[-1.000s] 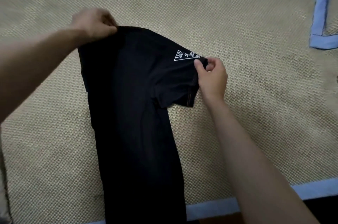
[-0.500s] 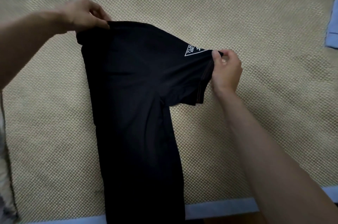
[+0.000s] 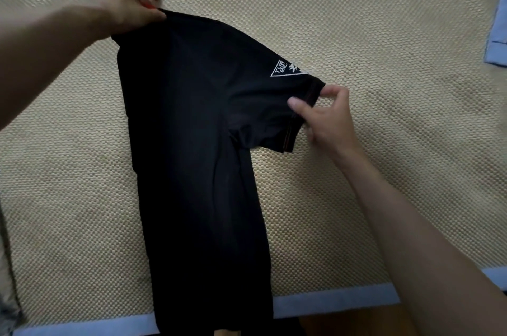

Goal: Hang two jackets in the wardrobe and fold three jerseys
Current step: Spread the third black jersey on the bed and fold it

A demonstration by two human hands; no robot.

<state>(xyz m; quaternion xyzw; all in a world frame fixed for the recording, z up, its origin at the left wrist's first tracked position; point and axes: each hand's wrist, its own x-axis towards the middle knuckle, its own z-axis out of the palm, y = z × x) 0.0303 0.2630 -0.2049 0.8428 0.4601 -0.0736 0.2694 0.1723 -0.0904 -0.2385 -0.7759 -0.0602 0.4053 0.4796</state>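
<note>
- Across the middle of the view, a black short-sleeved jersey (image 3: pixel 197 143) of thin knit cloth lies folded lengthwise into a long narrow strip on a tan woven mat (image 3: pixel 384 33), its one visible sleeve sticking out to the right.
- Its lower end runs past the near edge of the mat and out of view at the bottom.
- At the jersey's top left corner, the person's left hand (image 3: pixel 126 3) pinches the shoulder edge between thumb and curled fingers, holding that corner raised. The hand is blurred, so the exact lie of each finger cannot be told.
- At the right, the person's right hand (image 3: pixel 329 118) meets the hem of the sleeve. Its thumb lies on top of the dark cloth and its curled fingers reach round the sleeve's end, so the hem is pinched between them.
- A white triangular printed logo (image 3: pixel 286 69) with small letters sits on the upper side of the sleeve, just above the right hand.
- Thin orange stitching (image 3: pixel 286 140) runs along the sleeve hem.
- A pale blue fabric border (image 3: pixel 329 300) trims the near edge of the mat, and another pale blue strip (image 3: pixel 496 50) shows at the far right edge.
</note>
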